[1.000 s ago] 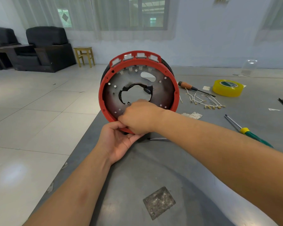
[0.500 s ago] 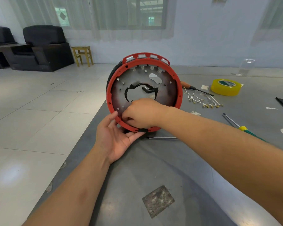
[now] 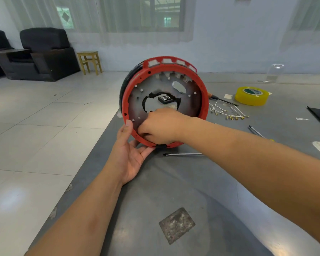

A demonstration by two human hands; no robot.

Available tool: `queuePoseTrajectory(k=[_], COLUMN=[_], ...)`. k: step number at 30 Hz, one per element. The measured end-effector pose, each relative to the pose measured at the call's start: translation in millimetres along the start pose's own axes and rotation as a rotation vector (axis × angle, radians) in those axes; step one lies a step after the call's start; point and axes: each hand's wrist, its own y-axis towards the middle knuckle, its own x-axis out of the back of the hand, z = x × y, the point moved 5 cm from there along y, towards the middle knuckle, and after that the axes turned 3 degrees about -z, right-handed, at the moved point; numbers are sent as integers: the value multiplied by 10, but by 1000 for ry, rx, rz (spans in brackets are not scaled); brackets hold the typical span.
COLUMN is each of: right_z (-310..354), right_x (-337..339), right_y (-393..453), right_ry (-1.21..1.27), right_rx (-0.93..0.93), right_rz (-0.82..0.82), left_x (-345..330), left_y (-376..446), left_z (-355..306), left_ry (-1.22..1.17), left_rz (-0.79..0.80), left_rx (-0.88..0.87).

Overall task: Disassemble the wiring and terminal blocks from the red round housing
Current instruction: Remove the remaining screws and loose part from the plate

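The red round housing [image 3: 203,100] stands on its edge on the gray table [image 3: 174,191], near the table's left side. Its open face looks toward the person. Inside is a gray plate with a jagged black hole in the middle, and small white terminal blocks [image 3: 166,61] sit in slots along the top rim.

The left hand [image 3: 129,154] is open, palm up. Its fingers cup the bottom-left of the red rim and the thumb rests on the rim's left edge. A second ago this hand lay lower, right under the housing; now the thumb reaches higher up the rim.

The right hand [image 3: 161,126] is curled inside the lower left of the housing, knuckles toward the camera. Its fingertips pinch at something small by the rim, but I cannot tell what it is. It was in much the same spot a second ago.

The housing has turned a bit since then, so more of its black side shows on the left.

Behind the housing lie loose white wires with brass ends [image 3: 229,112], a yellow tape roll [image 3: 251,96] and an orange-handled screwdriver [image 3: 222,99]. A thin metal rod [image 3: 183,154] lies just beside the housing's bottom. Another screwdriver [image 3: 257,132] pokes out past the right arm.
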Motion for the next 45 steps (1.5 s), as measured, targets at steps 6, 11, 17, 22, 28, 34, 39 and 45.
queuePoseTrajectory(k=[6, 11, 17, 22, 28, 34, 39, 45], right_z=[3, 23, 8, -13, 0, -28, -122, -218], right_x=[-37, -49, -73, -85, -74, -10, 105, 99], right_y=[-39, -44, -63, -65, -82, -83, -106, -317], right_ry=[54, 118, 162, 178, 163, 217, 234, 258], right_rx=[-46, -64, -99, -98, -97, -84, -141, -240], right_rz=[172, 262, 250, 219, 174, 147, -13, -172], left_x=[-30, -24, -10, 1, -11, -14, -4, -37], left_y=[-28, -28, -11, 4, -6, -20, -32, -39], left_z=[-3, 4, 7, 13, 7, 3, -16, -13], left_ry=[5, -3, -11, -12, -25, -29, -24, -22], left_rz=[7, 32, 43, 50, 60, 29, 9, 19], left_rx=[9, 25, 26, 24, 30, 27, 19, -2])
